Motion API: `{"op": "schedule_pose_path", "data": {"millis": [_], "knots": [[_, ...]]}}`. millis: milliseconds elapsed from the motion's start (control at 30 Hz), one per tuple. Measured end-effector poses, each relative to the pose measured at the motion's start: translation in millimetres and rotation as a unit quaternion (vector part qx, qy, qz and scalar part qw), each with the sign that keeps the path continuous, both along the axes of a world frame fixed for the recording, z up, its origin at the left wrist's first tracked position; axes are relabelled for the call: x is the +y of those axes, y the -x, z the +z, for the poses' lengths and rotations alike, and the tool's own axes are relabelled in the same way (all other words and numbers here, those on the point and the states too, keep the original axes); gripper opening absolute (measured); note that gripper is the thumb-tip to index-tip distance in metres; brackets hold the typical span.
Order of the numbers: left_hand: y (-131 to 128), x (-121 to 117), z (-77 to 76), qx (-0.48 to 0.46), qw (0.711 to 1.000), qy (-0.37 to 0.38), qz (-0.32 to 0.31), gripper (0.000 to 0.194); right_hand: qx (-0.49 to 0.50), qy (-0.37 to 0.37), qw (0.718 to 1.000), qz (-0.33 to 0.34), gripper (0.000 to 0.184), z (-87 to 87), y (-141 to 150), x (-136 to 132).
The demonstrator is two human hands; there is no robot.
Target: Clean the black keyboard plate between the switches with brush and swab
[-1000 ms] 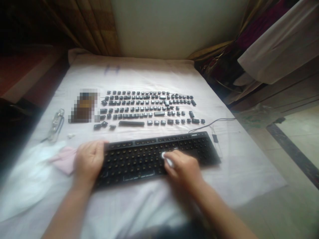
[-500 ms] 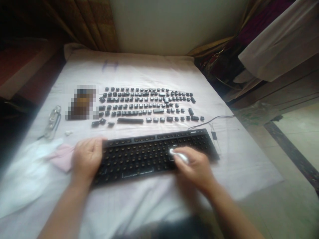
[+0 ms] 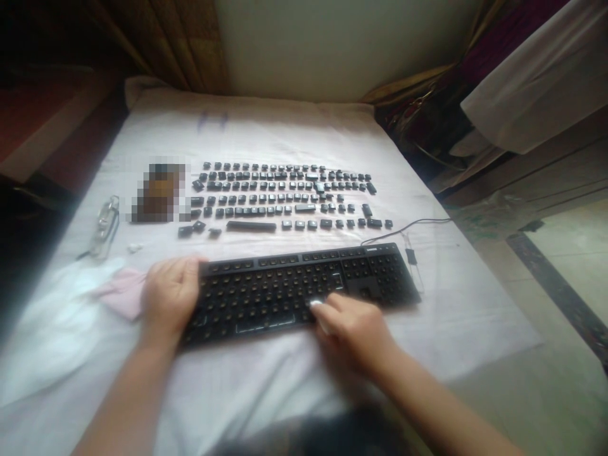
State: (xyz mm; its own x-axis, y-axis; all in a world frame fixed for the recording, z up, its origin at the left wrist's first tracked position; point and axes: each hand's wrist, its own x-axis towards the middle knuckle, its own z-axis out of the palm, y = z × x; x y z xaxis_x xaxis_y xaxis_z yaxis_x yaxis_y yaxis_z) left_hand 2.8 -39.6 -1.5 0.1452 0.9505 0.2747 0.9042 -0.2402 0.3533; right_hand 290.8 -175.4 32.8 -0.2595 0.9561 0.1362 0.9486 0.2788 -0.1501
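A black keyboard [image 3: 289,285] with its keycaps off lies slightly slanted on the cloth-covered table. My left hand [image 3: 171,294] is closed around the keyboard's left end. Pinched in my right hand [image 3: 358,329] is a small white wad [image 3: 317,306], perhaps cotton or tissue. Its tip touches or hovers just over the lower middle of the key bed; I cannot tell which. Beyond the keyboard, the loose black keycaps are laid out in rows, with a long space bar [image 3: 251,226] in the nearest row. A pink cloth [image 3: 124,292] lies beside my left hand.
White cloth or padding [image 3: 52,335] spreads at the left, with small white bits [image 3: 135,247] above it. Eyeglasses [image 3: 105,225] and a blurred-out brown item [image 3: 159,193] lie farther back. The keyboard's cable [image 3: 408,224] runs off the table's right edge.
My right hand has moved left and toward me across the keyboard with the white wad, uncovering the arrow-key area. My left hand keeps its hold on the left end.
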Motion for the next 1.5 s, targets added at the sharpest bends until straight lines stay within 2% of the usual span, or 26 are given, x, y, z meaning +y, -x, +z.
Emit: {"op": "schedule_pose_path", "data": {"millis": [100,200,433,567,667,767,867,933,1067,1200,1500], "knots": [[0,-1,-0.2,0.001,1.000,0.001,0.001,0.043,0.032,0.061,0.997,-0.020,0.016,-2.4,-1,-1],[0,-1,0.0,0.002,1.000,0.002,0.000,0.042,0.051,0.076,0.996,-0.016,0.016,-4.9,-2,0],[-1,-1,0.2,0.001,1.000,-0.001,0.001,0.044,0.036,0.093,0.993,0.064,0.013,0.0,-11,4],[0,0,0.3,0.000,1.000,-0.003,-0.002,0.043,0.026,0.109,0.991,0.075,0.010,1.9,-8,6],[0,0,-0.3,0.001,1.000,-0.003,-0.005,0.042,0.065,0.127,0.987,0.074,0.012,0.5,-6,5],[0,0,-1.5,0.003,1.000,-0.007,-0.003,0.042,0.126,0.112,0.984,0.050,0.014,0.1,-4,5],[0,0,-2.1,0.002,1.000,-0.013,-0.003,0.042,0.161,0.096,0.982,0.036,0.009,0.3,0,7],[0,0,-1.7,0.000,1.000,-0.014,-0.006,0.041,0.148,0.097,0.984,0.028,0.008,-0.2,5,10],[0,0,-0.8,0.000,1.000,-0.013,-0.007,0.040,0.062,0.107,0.992,-0.018,0.007,-0.1,13,16],[0,0,-1.1,0.001,1.000,-0.014,-0.011,0.040,0.006,0.126,0.991,-0.054,0.005,5.2,9,19],[1,0,-1.9,0.004,1.000,-0.019,-0.009,0.040,-0.012,0.122,0.990,-0.071,0.007,4.3,-13,11]]}}
